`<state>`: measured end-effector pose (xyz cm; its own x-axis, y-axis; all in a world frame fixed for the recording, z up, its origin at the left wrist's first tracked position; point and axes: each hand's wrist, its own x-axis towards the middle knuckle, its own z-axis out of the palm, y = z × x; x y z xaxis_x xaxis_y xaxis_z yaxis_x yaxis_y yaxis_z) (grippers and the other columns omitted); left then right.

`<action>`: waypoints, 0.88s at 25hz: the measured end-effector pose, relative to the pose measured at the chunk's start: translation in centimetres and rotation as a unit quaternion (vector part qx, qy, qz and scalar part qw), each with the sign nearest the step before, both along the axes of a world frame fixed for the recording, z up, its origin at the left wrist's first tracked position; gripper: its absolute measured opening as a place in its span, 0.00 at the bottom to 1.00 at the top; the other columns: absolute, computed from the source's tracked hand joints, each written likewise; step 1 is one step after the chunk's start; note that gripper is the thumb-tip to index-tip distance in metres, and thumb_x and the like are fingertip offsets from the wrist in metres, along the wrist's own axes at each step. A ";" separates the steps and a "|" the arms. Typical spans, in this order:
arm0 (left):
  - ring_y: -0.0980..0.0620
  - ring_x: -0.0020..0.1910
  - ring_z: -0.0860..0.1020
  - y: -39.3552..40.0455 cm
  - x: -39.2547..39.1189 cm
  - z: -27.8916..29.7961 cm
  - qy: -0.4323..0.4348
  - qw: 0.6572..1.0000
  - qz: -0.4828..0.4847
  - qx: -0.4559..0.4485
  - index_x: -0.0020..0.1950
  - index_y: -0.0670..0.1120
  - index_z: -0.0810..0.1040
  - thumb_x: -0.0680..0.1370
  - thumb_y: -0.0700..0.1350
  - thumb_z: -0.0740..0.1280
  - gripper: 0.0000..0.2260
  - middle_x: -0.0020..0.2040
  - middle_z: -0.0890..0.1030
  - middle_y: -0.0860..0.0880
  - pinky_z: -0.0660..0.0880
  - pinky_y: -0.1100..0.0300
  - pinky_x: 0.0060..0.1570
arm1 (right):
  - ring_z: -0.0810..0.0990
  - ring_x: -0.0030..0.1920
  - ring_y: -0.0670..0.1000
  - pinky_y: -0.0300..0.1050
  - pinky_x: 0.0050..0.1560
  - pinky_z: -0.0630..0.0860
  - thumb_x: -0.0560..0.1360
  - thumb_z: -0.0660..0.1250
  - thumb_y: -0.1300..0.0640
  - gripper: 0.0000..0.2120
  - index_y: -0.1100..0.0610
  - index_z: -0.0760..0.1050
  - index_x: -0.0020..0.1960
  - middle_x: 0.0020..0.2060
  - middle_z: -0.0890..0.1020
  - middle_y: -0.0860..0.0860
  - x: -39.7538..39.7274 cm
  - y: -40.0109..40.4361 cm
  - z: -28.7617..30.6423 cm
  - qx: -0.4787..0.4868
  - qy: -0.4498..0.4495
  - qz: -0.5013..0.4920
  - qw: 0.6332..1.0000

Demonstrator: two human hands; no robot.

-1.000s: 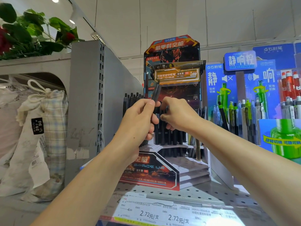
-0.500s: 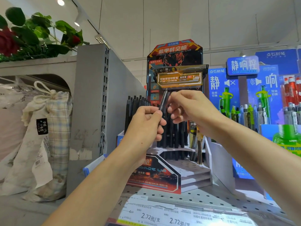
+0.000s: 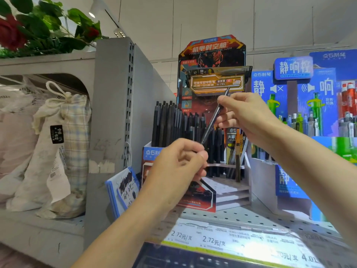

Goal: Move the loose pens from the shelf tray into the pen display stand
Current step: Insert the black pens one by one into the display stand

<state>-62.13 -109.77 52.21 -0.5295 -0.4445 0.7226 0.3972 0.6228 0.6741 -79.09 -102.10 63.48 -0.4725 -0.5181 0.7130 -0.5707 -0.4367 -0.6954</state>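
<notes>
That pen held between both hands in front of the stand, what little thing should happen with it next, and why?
Probably the left hand lets go, so the right hand can swing the pen upright and lower it into the stand. Both hands pinch the pen now, it slants, and the pens already in the stand are upright.

"2.72元/支" twice on the shelf price strip, perhaps "MECH SPACE" on the pen display stand

Two hands, one tilted pen between them, one pen display stand, two drawstring bags.
</notes>
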 end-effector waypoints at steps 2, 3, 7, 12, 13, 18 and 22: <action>0.56 0.43 0.83 0.4 0.8 -1.7 -0.034 0.996 0.022 -0.075 0.49 0.54 0.82 0.79 0.49 0.69 0.03 0.44 0.85 0.54 0.81 0.61 0.46 | 0.82 0.30 0.51 0.42 0.31 0.80 0.81 0.68 0.57 0.07 0.61 0.76 0.47 0.36 0.79 0.55 -0.4 -0.7 -0.7 -0.002 0.017 -0.050 0.999; 0.57 0.43 0.83 0.6 1.0 -2.4 -0.054 0.994 0.023 -0.093 0.49 0.55 0.83 0.79 0.49 0.69 0.03 0.43 0.85 0.55 0.80 0.62 0.45 | 0.82 0.30 0.51 0.43 0.31 0.81 0.81 0.68 0.58 0.06 0.59 0.76 0.46 0.35 0.80 0.56 -0.5 -1.1 -1.1 0.001 0.036 -0.076 0.996; 0.62 0.33 0.80 1.3 0.8 -4.3 -0.119 0.990 -0.023 -0.068 0.49 0.53 0.85 0.79 0.46 0.71 0.03 0.40 0.85 0.53 0.76 0.68 0.31 | 0.84 0.27 0.49 0.44 0.29 0.81 0.79 0.70 0.57 0.05 0.57 0.75 0.51 0.33 0.82 0.53 -0.9 -2.1 -2.3 0.003 0.137 -0.174 0.975; 0.65 0.27 0.75 1.1 0.7 -5.0 -0.137 0.987 -0.034 -0.077 0.50 0.53 0.85 0.77 0.46 0.73 0.03 0.35 0.82 0.58 0.68 0.74 0.27 | 0.84 0.29 0.47 0.48 0.33 0.85 0.80 0.69 0.54 0.06 0.56 0.75 0.51 0.36 0.83 0.53 -1.0 -2.7 -2.7 0.017 0.214 -0.241 0.947; 0.65 0.27 0.75 1.1 0.7 -5.1 -0.134 0.987 -0.029 -0.081 0.50 0.53 0.85 0.77 0.45 0.73 0.03 0.35 0.82 0.58 0.68 0.73 0.27 | 0.85 0.29 0.48 0.50 0.34 0.85 0.80 0.69 0.53 0.06 0.55 0.74 0.51 0.36 0.83 0.52 -0.9 -2.7 -2.8 0.023 0.215 -0.244 0.945; 0.64 0.30 0.76 1.1 0.8 -5.3 -0.129 0.988 -0.022 -0.079 0.49 0.53 0.85 0.77 0.46 0.73 0.03 0.37 0.84 0.57 0.70 0.71 0.28 | 0.85 0.31 0.49 0.51 0.39 0.86 0.81 0.68 0.53 0.07 0.56 0.74 0.54 0.38 0.83 0.53 -0.7 -2.9 -2.9 0.052 0.218 -0.253 0.941; 0.63 0.31 0.77 1.1 0.8 -5.3 -0.134 0.988 -0.022 -0.074 0.49 0.54 0.85 0.77 0.47 0.72 0.03 0.38 0.84 0.56 0.70 0.71 0.28 | 0.85 0.31 0.47 0.46 0.38 0.85 0.81 0.68 0.54 0.10 0.58 0.74 0.59 0.37 0.83 0.52 -0.5 -3.0 -2.6 0.066 0.219 -0.254 0.940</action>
